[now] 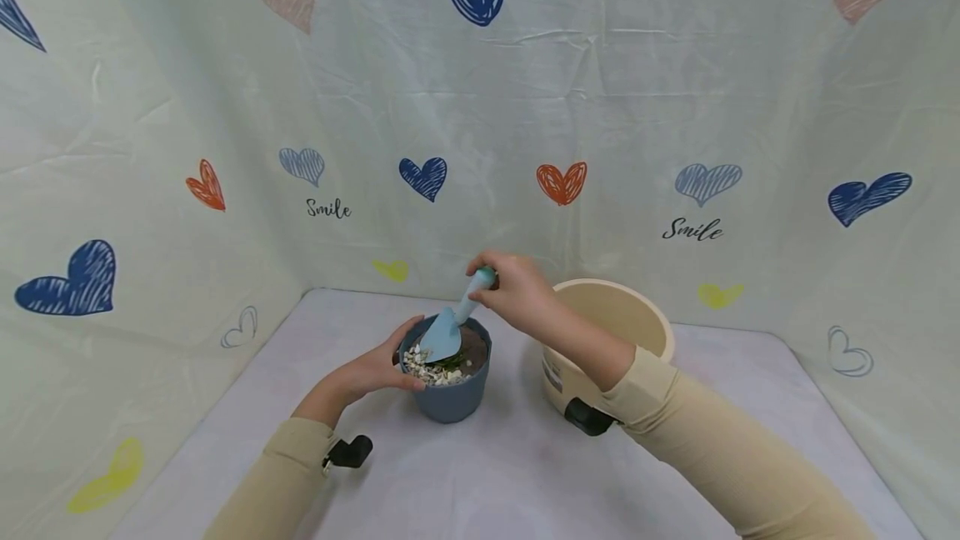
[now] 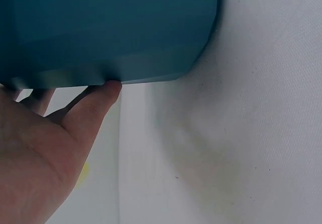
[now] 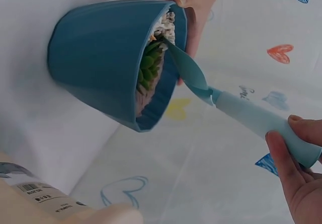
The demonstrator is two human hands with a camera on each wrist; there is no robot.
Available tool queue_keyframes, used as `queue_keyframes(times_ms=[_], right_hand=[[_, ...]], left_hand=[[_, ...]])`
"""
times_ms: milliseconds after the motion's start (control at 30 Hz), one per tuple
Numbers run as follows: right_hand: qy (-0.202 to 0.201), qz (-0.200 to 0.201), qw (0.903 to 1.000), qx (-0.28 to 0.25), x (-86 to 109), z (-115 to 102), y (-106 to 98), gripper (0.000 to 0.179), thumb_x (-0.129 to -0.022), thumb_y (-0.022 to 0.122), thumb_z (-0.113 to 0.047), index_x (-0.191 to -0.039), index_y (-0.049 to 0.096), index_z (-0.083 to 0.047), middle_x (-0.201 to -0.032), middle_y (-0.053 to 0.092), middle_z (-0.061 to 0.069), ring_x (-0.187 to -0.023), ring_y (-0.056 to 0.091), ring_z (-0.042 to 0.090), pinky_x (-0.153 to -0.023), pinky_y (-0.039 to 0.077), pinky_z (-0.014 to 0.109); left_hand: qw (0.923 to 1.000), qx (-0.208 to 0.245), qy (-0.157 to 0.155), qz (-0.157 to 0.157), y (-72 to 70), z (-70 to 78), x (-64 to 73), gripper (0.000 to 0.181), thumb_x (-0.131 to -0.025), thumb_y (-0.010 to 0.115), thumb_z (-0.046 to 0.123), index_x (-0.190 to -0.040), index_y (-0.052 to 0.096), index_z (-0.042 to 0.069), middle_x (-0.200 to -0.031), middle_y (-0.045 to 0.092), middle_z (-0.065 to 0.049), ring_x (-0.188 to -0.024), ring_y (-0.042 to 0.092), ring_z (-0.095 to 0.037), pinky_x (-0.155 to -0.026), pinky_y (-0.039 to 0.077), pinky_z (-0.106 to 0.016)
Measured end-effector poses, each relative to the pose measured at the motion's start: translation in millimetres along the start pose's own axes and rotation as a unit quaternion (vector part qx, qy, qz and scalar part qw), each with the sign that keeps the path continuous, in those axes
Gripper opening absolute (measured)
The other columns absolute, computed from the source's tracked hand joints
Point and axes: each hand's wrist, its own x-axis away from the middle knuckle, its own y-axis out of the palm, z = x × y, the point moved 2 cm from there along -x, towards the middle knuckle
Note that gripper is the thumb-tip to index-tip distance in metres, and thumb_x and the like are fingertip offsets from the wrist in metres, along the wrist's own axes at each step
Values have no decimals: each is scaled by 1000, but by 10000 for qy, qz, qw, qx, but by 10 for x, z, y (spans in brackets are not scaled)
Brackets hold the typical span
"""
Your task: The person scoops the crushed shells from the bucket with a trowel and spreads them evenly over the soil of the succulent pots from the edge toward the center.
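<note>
A blue flowerpot (image 1: 452, 401) stands on the table, holding soil, a green succulent (image 3: 149, 69) and white pebbles (image 3: 168, 26) gathered on one side. My left hand (image 1: 372, 371) grips the pot's left side near the rim, thumb toward the front; in the left wrist view its fingers (image 2: 93, 105) meet the pot wall. By its handle, my right hand (image 1: 519, 294) holds a light blue hand trowel (image 3: 251, 114). The blade (image 1: 441, 338) tilts down into the pot, its tip at the pebbles beside the succulent.
A large cream bucket (image 1: 654, 317) with a printed label (image 3: 48, 196) stands right of the pot, under my right forearm. White cloth covers the table (image 1: 480, 490). A curtain (image 1: 630, 107) printed with hearts hangs behind and at both sides.
</note>
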Motion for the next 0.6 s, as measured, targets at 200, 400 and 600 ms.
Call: queue_keyframes(times_ms=[200, 400, 600], right_hand=[[-206, 41, 9995, 225, 13, -76, -5, 21, -86, 75, -7, -107, 69, -6, -95, 68, 5, -76, 60, 17, -67, 53, 26], [-423, 63, 9985, 355, 47, -133, -16, 22, -84, 77, -6, -105, 69, -7, -97, 67, 5, -76, 61, 15, -67, 53, 25], [-639, 29, 9971, 415, 87, -167, -26, 22, -84, 77, -5, -105, 68, -7, -98, 65, 5, -77, 62, 15, -68, 53, 24]], left_hand=[[10000, -79, -17, 30, 2, -7, -6, 114, -77, 83, 26, -158, 3, 25, -160, 1, -19, -145, 0, -42, -107, 11, -70], [9999, -104, -25, 24, 7, -30, -23, 114, -77, 83, 30, -158, 2, 25, -160, 2, -19, -145, 0, -42, -107, 11, -70], [9999, -119, -30, 29, 8, -32, -19, 115, -76, 84, 31, -158, 3, 25, -161, 2, -17, -145, -1, -41, -108, 10, -70]])
